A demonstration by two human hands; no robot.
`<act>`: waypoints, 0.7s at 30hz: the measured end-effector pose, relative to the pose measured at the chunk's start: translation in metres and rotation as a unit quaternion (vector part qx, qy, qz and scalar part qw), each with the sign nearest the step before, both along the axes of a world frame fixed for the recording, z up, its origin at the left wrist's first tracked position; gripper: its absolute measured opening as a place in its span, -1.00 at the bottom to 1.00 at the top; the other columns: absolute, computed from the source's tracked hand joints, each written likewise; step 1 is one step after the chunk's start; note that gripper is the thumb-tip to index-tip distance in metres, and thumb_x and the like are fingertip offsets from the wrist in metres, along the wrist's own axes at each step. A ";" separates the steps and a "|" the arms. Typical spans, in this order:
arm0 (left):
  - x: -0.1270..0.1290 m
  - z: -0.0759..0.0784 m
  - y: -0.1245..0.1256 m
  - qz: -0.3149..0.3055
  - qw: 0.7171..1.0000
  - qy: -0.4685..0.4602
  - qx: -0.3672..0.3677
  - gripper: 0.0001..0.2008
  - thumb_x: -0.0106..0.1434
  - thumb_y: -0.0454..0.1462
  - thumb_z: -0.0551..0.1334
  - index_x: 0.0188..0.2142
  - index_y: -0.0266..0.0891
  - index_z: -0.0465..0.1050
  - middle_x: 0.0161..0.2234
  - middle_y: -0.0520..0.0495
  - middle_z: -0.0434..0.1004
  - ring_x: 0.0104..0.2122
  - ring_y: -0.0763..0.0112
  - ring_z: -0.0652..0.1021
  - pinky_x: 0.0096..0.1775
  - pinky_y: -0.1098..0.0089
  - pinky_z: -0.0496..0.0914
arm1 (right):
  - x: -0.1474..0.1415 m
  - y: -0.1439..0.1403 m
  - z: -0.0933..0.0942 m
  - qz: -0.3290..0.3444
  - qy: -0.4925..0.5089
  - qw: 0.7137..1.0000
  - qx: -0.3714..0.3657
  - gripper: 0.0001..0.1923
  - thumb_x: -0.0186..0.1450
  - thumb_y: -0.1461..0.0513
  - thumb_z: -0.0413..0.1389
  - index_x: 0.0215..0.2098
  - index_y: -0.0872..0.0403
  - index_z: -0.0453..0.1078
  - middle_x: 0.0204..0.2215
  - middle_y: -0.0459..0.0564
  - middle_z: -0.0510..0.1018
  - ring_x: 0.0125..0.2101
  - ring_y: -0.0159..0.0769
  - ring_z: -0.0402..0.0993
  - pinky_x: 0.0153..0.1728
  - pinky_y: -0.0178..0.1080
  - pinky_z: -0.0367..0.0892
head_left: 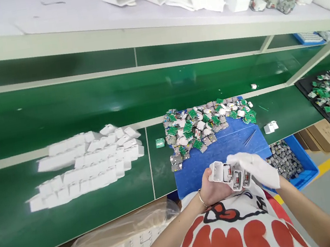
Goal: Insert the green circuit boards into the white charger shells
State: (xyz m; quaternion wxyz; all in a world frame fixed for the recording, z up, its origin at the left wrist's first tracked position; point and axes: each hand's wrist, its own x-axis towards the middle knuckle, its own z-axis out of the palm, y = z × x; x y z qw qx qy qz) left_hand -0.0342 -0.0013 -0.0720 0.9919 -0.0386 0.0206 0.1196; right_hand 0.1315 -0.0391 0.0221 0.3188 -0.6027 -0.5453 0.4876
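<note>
My bare left hand [212, 190], a bracelet at its wrist, is wrapped round a row of several white plastic housings [217, 172] with their open ends facing up. At least two of them have grey and red parts inside. On the row's right side, my white-gloved right hand [259, 168] is closed against the housings, its fingertips partly hidden. Just beyond both hands, a blue mat [230, 140] bears a heap of small green circuit boards with grey and white parts [195, 127]. One green board [160, 142] lies left of the mat.
Rows of white housings [90, 164] cover the green bench [8, 223] at left. A white piece [271, 127] lies right of the mat. At right are a blue bin [311, 169] of grey parts and a black tray [303, 87] of boards. A shelf [75, 33] spans the back.
</note>
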 end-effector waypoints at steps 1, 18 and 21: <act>0.002 0.001 0.001 -0.018 1.000 -0.004 -0.009 -0.46 0.07 -0.02 0.04 -0.09 -0.31 0.42 -0.18 -0.23 0.52 -0.03 -0.08 0.39 0.00 -0.03 0.11 | 0.006 0.003 0.001 -0.025 0.049 0.998 -0.034 -0.55 0.35 -0.04 -0.08 -0.03 0.05 0.44 0.00 0.05 0.47 -0.02 -0.18 0.40 0.00 -0.11 0.34; 0.142 -0.003 0.015 0.072 0.996 0.046 -0.038 -0.47 0.05 -0.07 0.13 -0.04 -0.32 0.44 -0.06 -0.24 0.51 0.00 -0.04 0.41 0.03 0.04 0.16 | 0.196 0.076 -0.027 -0.042 -0.057 0.997 -0.027 -0.65 0.16 0.09 0.17 -0.13 0.06 0.49 -0.16 0.00 0.55 -0.25 -0.29 0.49 -0.17 -0.25 0.40; 0.184 -0.007 0.024 0.092 0.994 0.056 -0.035 -0.40 0.08 -0.05 0.13 0.08 -0.28 0.37 0.11 -0.19 0.39 0.07 -0.01 0.38 0.07 0.07 0.16 | 0.324 0.128 -0.057 -0.237 -0.109 0.965 -0.040 -0.60 0.21 0.12 0.08 -0.04 0.12 0.43 -0.06 0.05 0.51 -0.09 -0.26 0.45 -0.06 -0.26 0.36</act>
